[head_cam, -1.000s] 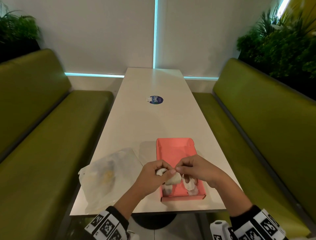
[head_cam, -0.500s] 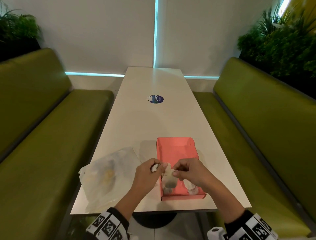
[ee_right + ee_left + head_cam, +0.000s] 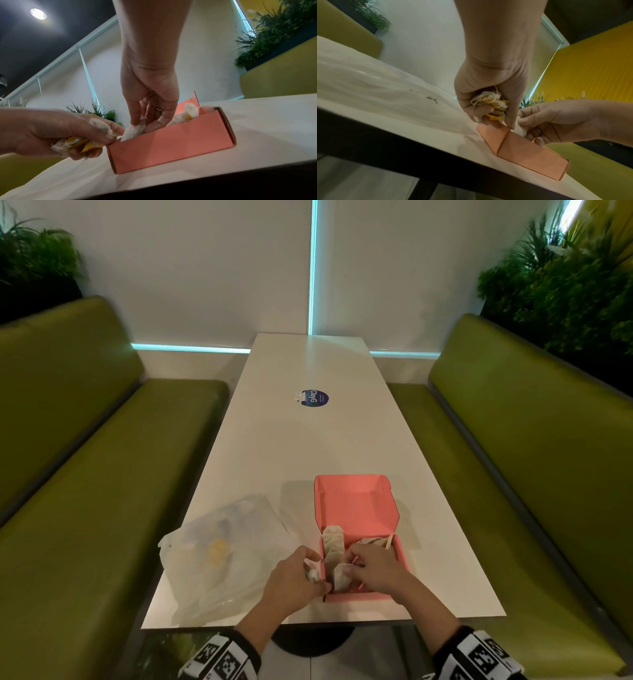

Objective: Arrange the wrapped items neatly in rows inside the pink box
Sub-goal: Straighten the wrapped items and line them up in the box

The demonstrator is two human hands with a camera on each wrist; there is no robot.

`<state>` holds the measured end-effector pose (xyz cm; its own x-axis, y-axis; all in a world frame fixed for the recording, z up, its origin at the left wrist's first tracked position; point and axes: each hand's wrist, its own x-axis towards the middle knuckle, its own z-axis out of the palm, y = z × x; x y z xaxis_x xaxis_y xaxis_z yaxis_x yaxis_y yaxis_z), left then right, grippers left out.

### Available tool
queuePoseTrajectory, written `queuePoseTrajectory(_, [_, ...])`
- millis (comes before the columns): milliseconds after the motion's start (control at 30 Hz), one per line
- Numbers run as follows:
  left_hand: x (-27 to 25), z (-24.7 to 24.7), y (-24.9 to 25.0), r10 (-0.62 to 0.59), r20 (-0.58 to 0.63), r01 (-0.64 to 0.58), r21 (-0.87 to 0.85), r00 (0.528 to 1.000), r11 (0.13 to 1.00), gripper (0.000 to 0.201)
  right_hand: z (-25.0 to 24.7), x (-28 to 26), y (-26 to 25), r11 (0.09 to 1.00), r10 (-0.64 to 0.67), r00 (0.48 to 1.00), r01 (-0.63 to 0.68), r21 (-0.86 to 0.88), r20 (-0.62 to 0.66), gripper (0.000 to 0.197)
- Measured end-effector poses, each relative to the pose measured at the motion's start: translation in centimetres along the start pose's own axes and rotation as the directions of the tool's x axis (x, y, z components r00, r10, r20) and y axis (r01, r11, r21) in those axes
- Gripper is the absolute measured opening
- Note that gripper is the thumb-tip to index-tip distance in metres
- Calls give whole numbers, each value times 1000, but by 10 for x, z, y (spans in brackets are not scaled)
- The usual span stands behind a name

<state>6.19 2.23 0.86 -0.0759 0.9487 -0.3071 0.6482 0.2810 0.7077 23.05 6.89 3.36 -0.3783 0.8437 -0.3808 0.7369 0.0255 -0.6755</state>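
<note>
The pink box (image 3: 359, 505) is standing open at the near edge of the worktop (image 3: 308, 440). The right hand (image 3: 375, 568) is pinching one wrapped item (image 3: 134, 130) in its near left corner. The left hand (image 3: 294, 578) is gripping a bunch of wrapped items (image 3: 489, 102), touching the box's corner. The contents of the plastic bag (image 3: 222, 553) are hard to make out.

A café or restaurant booth: two long green benches (image 3: 102, 460) face each other across a narrow white table (image 3: 318, 446) bearing a round blue sticker (image 3: 315, 398), with leafy plants (image 3: 561, 289) in planters behind the seat backs and cyan light strips (image 3: 312, 265) set into the white wall.
</note>
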Motion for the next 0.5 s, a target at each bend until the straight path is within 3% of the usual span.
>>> queuePoseTrajectory(133, [1,1,1,-17,-2,17,23,1000,1000,52,10,8,-1,999,43,999,-43,31,1,6])
queuePoseTrajectory(333, [2,1,0,-33,2,32,38,999,999,53,22,15,-6,992,95,980,-80,93,-173,5])
queuePoseTrajectory(500, [2,2,-1,-69,17,69,29,997,997,53,17,12,0,980,82,976,-42,197,-202,12])
